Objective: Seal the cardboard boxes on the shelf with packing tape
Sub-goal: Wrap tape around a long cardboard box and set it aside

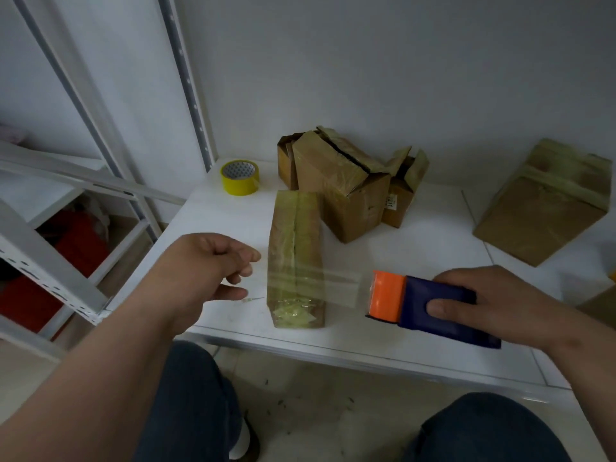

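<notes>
Room: a pale grey wall is running behind; a white perforated metal rack (pixel 83 181) is standing at the left with red bins (pixel 80 241) showing through it.
Shelf: a white flat shelf board (pixel 383 345) is carrying everything; the floor is lying below it.
Tape rolls: one, a yellow tape roll (pixel 240 177), is sitting at the far left corner.
Left hand: the left hand (pixel 203 271) is hovering beside the narrow box, its fingers loosely curled, seemingly pinching the end of a clear tape strip (pixel 333 285); blur is hiding the grip.
Boxes: five brown cardboard boxes: the long narrow taped box (pixel 296 258) lying nearest under the strip, three unsealed boxes (pixel 346 188) clustering behind, one flat taped box (pixel 543 208) lying far right.
Dispenser: one navy and orange tape dispenser (pixel 430 305).
Right hand: the right hand (pixel 500 301) is grasping the dispenser.
</notes>
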A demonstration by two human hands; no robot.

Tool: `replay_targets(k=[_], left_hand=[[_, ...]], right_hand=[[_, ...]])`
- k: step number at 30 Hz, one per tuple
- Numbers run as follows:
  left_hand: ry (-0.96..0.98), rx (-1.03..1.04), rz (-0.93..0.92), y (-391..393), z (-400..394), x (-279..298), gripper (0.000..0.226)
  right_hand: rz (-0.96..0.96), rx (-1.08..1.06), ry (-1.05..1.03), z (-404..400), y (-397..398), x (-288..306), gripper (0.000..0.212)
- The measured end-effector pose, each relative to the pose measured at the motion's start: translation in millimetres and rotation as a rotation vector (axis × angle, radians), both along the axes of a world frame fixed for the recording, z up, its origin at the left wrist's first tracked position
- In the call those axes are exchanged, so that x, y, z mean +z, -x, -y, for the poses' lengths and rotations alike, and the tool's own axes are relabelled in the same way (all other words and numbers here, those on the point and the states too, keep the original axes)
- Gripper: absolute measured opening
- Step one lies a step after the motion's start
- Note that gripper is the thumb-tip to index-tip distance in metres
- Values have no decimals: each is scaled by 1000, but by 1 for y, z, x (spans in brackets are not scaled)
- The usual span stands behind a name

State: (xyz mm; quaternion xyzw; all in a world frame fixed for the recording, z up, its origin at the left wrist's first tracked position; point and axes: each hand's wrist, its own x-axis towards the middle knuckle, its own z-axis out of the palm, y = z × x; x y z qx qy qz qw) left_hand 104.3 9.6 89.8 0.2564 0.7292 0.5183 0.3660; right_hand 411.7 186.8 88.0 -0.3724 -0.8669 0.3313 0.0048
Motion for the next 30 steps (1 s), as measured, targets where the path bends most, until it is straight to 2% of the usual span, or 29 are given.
replay_targets(k=[5, 9, 11, 18, 22, 24, 27, 30], left_hand=[[73, 79, 82, 5, 1, -28, 9], [62, 128, 107, 7, -1, -39, 11], [51, 146, 117, 9, -5, -43, 11], [120, 191, 172, 6, -12, -69, 12], [183, 139, 239, -6, -17, -88, 17], [213, 106, 188, -12, -25, -87, 23], [326, 30, 49, -11, -36, -81, 63], [516, -159, -206, -3, -42, -76, 72]], right_hand=[[158, 61, -62, -25, 27, 3, 54], [196, 92, -71, -40, 41, 4, 74], [207, 90, -68, -47, 47, 4, 77], [345, 90, -33, -61, 65, -6, 63], [403, 119, -11, -58, 76, -22, 42], [423, 143, -24, -54, 85, -25, 38], [441, 173, -55, -50, 99, -24, 35], [464, 185, -84, -49, 105, -19, 35]])
